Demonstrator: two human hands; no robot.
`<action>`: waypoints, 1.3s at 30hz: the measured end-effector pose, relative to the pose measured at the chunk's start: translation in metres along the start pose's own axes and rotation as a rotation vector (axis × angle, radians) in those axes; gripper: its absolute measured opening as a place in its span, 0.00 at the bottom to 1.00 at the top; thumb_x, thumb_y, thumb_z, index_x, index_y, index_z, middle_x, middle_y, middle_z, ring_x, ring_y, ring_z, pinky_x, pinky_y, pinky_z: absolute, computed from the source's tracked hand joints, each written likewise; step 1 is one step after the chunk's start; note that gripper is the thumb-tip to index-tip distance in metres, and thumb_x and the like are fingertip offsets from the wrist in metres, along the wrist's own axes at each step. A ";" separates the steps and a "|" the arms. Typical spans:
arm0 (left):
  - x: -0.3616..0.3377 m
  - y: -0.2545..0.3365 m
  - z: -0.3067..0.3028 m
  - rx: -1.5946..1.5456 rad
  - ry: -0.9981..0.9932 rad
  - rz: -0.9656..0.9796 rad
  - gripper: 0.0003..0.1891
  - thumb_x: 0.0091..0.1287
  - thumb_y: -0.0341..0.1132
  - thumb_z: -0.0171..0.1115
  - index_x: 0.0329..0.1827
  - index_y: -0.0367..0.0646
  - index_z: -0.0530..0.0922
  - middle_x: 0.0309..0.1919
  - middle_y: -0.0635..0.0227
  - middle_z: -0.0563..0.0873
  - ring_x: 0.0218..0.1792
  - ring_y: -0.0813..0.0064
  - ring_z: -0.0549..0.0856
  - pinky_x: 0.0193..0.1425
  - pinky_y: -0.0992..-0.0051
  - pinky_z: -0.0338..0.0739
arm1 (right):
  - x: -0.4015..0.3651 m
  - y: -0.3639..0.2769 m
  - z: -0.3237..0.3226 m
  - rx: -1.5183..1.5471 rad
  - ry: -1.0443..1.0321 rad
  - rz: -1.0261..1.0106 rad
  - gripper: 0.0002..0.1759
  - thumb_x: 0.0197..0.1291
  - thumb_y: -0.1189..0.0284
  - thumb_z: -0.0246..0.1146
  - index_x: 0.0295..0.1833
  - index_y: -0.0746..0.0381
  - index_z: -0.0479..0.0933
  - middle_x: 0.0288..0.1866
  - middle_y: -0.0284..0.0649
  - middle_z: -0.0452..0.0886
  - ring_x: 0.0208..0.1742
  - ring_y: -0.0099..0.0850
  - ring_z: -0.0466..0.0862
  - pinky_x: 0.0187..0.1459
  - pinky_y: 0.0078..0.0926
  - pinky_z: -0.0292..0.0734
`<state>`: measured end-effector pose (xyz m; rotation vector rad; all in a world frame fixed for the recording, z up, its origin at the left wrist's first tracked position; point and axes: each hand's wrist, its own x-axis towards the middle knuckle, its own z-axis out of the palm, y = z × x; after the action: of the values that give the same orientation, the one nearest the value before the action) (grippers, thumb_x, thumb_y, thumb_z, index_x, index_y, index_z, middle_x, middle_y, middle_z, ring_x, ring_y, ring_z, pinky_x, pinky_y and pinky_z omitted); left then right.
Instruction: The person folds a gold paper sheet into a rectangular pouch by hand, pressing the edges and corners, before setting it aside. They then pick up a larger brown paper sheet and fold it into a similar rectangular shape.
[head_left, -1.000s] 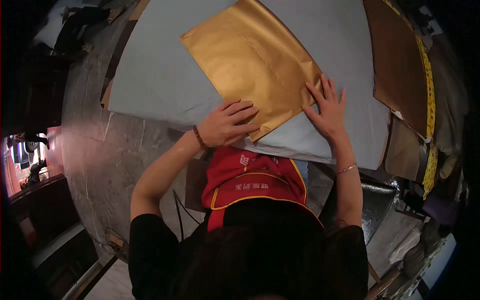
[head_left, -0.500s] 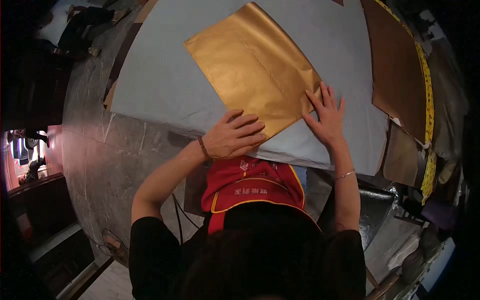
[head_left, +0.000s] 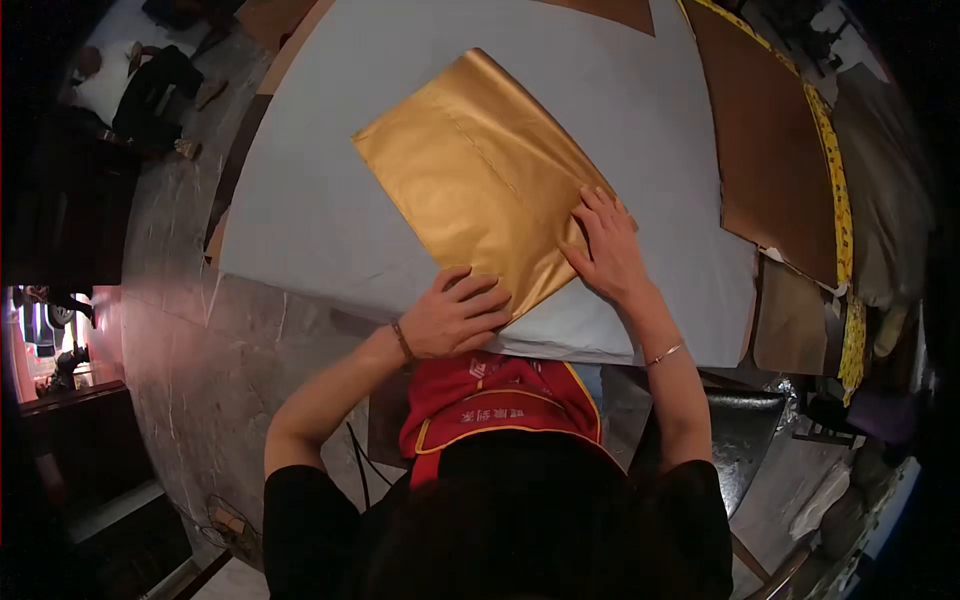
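Observation:
A gold sheet of leather-like material (head_left: 470, 170), folded along its far right side, lies on a table with a light grey cover (head_left: 300, 190). A seam or crease line runs down its middle. My left hand (head_left: 460, 315) rests on the sheet's near corner, fingers slightly bent and spread. On its right corner lies my right hand (head_left: 608, 245), with the fingers stretched over the gold surface and the thumb apart. Both palms face down and neither hand grips anything that I can see. What lies under the palms is hidden.
To the right are brown sheets (head_left: 765, 150) and a yellow measuring tape (head_left: 830, 170) along the table's edge. A black seat (head_left: 750, 430) stands below the table at right. Another person (head_left: 150, 90) is at the far left. A red apron (head_left: 500, 405) covers my lap.
The table and gold sheet appear lower in view as the camera shifts. My right hand has moved further onto the sheet, its fingers closer together. My left hand stays at the near corner.

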<state>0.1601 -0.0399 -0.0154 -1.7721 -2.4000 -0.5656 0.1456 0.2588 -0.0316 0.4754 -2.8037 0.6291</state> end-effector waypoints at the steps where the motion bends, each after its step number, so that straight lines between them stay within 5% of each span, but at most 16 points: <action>1: 0.000 0.000 0.000 -0.011 -0.002 -0.008 0.20 0.60 0.43 0.64 0.56 0.53 0.77 0.61 0.71 0.75 0.64 0.66 0.72 0.68 0.57 0.61 | 0.001 0.001 0.000 -0.028 -0.001 -0.029 0.31 0.62 0.54 0.62 0.63 0.62 0.68 0.71 0.50 0.65 0.75 0.49 0.60 0.74 0.51 0.50; 6: 0.000 0.002 0.004 -0.030 0.040 -0.018 0.19 0.60 0.42 0.65 0.54 0.52 0.78 0.60 0.69 0.75 0.64 0.66 0.72 0.68 0.58 0.61 | -0.002 -0.002 0.001 -0.157 -0.031 -0.017 0.39 0.62 0.45 0.57 0.70 0.60 0.66 0.75 0.49 0.61 0.76 0.48 0.57 0.75 0.54 0.45; 12: 0.025 -0.009 -0.001 -0.044 0.030 -0.090 0.18 0.62 0.40 0.64 0.54 0.47 0.79 0.54 0.66 0.80 0.57 0.66 0.76 0.61 0.62 0.68 | -0.001 -0.006 -0.002 -0.188 -0.142 0.015 0.53 0.52 0.34 0.60 0.73 0.62 0.63 0.77 0.52 0.55 0.79 0.50 0.50 0.75 0.58 0.37; 14: 0.053 -0.019 -0.004 -0.138 0.068 -0.259 0.21 0.66 0.39 0.61 0.61 0.45 0.75 0.60 0.63 0.77 0.61 0.61 0.74 0.65 0.62 0.65 | -0.002 -0.006 -0.001 -0.179 -0.150 0.021 0.55 0.49 0.33 0.61 0.73 0.62 0.62 0.78 0.53 0.54 0.79 0.51 0.50 0.75 0.59 0.39; 18: 0.121 -0.051 0.020 -0.233 0.037 -0.257 0.28 0.73 0.48 0.50 0.69 0.39 0.67 0.69 0.54 0.69 0.71 0.54 0.65 0.75 0.59 0.56 | 0.001 -0.009 -0.005 -0.162 -0.149 0.041 0.57 0.47 0.32 0.62 0.73 0.64 0.62 0.78 0.53 0.53 0.79 0.52 0.48 0.74 0.60 0.38; 30: 0.170 -0.104 0.053 0.263 0.151 -0.357 0.24 0.71 0.50 0.51 0.66 0.52 0.72 0.67 0.65 0.71 0.66 0.62 0.68 0.68 0.53 0.58 | 0.005 -0.007 -0.006 -0.110 -0.151 0.046 0.63 0.43 0.26 0.58 0.73 0.65 0.61 0.77 0.60 0.53 0.79 0.56 0.49 0.73 0.64 0.36; 39: 0.176 -0.153 0.048 0.306 0.192 -0.468 0.25 0.71 0.50 0.52 0.67 0.50 0.71 0.68 0.68 0.71 0.69 0.61 0.66 0.70 0.49 0.57 | 0.004 -0.005 -0.004 -0.095 -0.173 0.039 0.62 0.43 0.27 0.59 0.71 0.66 0.63 0.76 0.61 0.53 0.77 0.58 0.51 0.72 0.65 0.38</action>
<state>-0.0326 0.0971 -0.0431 -0.9942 -2.5930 -0.3583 0.1440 0.2558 -0.0247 0.4789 -2.9961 0.4814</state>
